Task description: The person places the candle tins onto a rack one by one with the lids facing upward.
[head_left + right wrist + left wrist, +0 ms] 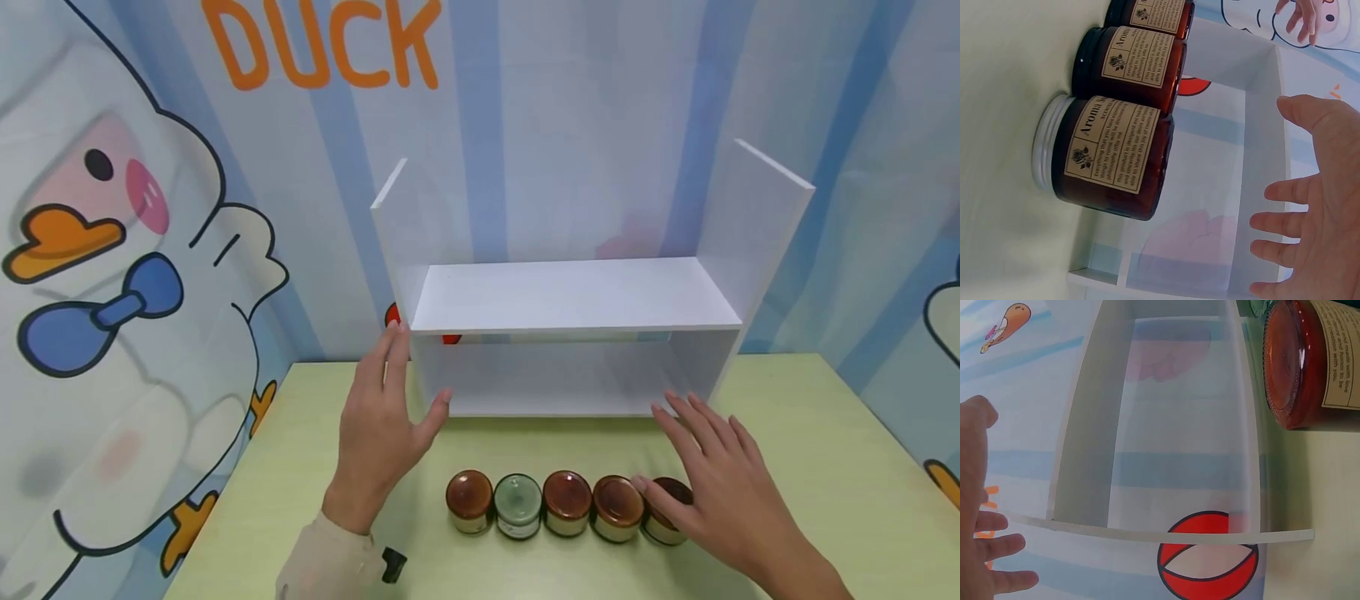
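Both hands are raised over the table with fingers spread, and neither holds anything. The left hand (378,425) is beside the left side of a white shelf unit (577,293), its fingertips overlapping the panel's lower edge in the head view. My right hand (723,483) hovers by the right end of a row of small glass jars, its thumb overlapping the rightmost jar (672,493). Most are amber, like this jar (1116,156), which stands upside down on its silver lid and bears a cream label. One green jar (517,504) is second from the left.
Beneath everything lies a pale yellow-green table (810,442). The shelf unit has one middle board, two upright sides and an open top, against a striped duck-print curtain (585,125). A small black object (393,564) is near the left sleeve (330,558).
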Demonstrator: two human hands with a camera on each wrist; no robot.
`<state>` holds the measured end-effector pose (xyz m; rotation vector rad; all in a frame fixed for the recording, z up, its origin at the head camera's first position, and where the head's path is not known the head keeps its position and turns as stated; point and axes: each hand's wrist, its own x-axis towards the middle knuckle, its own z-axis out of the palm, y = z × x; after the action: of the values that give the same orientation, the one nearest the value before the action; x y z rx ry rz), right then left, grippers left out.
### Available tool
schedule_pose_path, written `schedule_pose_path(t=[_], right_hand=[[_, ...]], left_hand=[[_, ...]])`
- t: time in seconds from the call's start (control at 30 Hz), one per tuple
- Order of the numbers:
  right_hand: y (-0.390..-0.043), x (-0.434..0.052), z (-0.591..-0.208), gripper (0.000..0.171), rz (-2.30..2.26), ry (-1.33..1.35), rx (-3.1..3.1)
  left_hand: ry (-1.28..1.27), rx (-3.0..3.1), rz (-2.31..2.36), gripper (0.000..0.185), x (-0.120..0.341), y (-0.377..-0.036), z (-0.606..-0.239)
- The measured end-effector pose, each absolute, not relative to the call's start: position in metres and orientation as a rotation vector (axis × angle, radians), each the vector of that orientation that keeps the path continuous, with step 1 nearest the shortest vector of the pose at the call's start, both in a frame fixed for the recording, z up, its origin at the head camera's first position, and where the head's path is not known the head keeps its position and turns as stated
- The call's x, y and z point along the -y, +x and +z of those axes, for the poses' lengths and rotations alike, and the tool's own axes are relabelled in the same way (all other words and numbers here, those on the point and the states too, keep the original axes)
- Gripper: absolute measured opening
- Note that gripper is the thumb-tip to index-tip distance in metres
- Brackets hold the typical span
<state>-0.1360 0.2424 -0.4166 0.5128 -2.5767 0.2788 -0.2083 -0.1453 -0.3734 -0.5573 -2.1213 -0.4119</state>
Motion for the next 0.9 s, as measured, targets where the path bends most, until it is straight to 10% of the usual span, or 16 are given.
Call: schedule_pose_path(t=[0.9], right_hand=[[-0.127, -0.25, -0.436, 0.088, 0.252, 0.477, 2.638]], left_hand=[[-0.167, 2.275, -1.001, 0.07, 0.143, -0.246, -0.375]])
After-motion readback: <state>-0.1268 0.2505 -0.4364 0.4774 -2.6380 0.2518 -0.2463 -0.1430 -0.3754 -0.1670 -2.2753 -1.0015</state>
